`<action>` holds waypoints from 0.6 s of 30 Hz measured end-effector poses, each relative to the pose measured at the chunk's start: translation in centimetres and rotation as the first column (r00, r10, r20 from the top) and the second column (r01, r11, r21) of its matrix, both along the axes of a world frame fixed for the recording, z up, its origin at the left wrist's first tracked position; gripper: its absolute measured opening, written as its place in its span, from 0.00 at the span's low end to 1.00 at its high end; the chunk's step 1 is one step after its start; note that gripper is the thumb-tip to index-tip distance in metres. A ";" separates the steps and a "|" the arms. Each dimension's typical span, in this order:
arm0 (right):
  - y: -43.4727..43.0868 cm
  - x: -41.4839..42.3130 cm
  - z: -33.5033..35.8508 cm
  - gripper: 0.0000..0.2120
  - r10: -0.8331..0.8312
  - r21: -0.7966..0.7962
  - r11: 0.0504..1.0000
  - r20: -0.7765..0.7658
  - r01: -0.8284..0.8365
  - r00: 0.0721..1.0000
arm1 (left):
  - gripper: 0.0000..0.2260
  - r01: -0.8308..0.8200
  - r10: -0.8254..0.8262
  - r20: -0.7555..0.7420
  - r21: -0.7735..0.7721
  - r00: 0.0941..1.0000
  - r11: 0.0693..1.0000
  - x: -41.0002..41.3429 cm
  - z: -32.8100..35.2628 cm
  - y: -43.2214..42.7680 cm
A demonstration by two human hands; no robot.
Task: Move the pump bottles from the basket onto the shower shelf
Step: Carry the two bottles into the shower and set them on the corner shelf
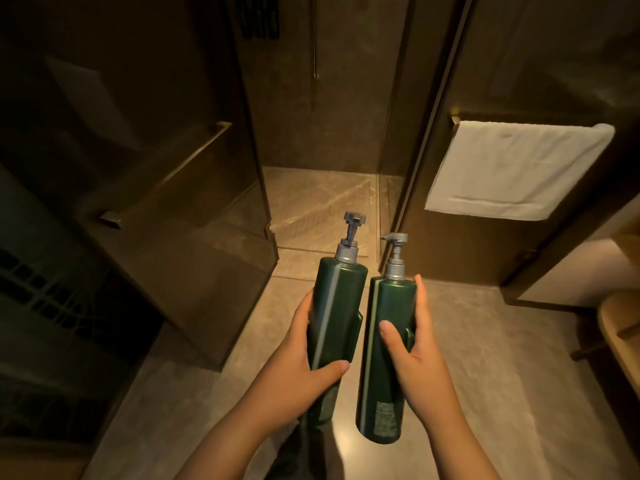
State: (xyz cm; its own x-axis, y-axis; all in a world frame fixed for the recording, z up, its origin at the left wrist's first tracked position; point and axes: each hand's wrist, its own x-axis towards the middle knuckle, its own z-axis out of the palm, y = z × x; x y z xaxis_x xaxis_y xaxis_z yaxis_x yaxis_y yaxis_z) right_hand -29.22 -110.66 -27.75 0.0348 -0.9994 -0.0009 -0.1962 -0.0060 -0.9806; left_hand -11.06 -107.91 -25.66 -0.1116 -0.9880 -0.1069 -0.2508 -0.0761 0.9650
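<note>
Two green pump bottles, one [337, 306] clasped in the left hand [304, 355] and one [388, 358] in the right hand [412, 355], were held at six o'clock before the shower doorway [318, 209] at twelve; a slip from one-handed grips was judged possible.

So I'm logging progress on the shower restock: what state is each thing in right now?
Left hand: gripping the left bottle, held upright.
Right hand: gripping the right bottle, held upright.
Shower door: open.
Towel: hanging on its rail.
Shelf and basket: not seen here.
</note>
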 end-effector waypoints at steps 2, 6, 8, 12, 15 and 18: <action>-2.7 0.4 -0.5 0.36 0.017 0.009 1.000 -0.008 -0.016 1.000 | 0.41 0.001 0.000 -0.025 0.003 1.000 1.000 0.4 -0.4 -2.8; -9.4 1.5 -0.7 0.36 0.029 0.009 1.000 -0.067 -0.028 0.997 | 0.40 0.012 -0.011 -0.053 0.010 0.999 1.000 1.0 -1.5 -9.9; -13.4 2.3 -0.4 0.36 0.031 0.001 1.000 -0.089 -0.031 0.996 | 0.40 0.018 -0.018 -0.069 0.005 0.997 1.000 1.8 -1.9 -14.0; -21.2 3.9 0.8 0.36 0.020 -0.018 1.000 -0.096 -0.021 0.995 | 0.40 0.003 -0.004 -0.084 -0.016 0.996 1.000 3.9 -2.0 -22.3; -26.3 5.1 1.1 0.36 0.015 -0.051 0.999 -0.106 -0.020 0.994 | 0.40 -0.001 0.000 -0.108 -0.006 0.994 1.000 5.2 -2.1 -27.4; -29.9 6.0 1.0 0.36 0.005 -0.043 0.999 -0.065 -0.007 0.998 | 0.40 0.008 -0.007 -0.112 0.005 0.994 1.000 5.8 -2.4 -31.3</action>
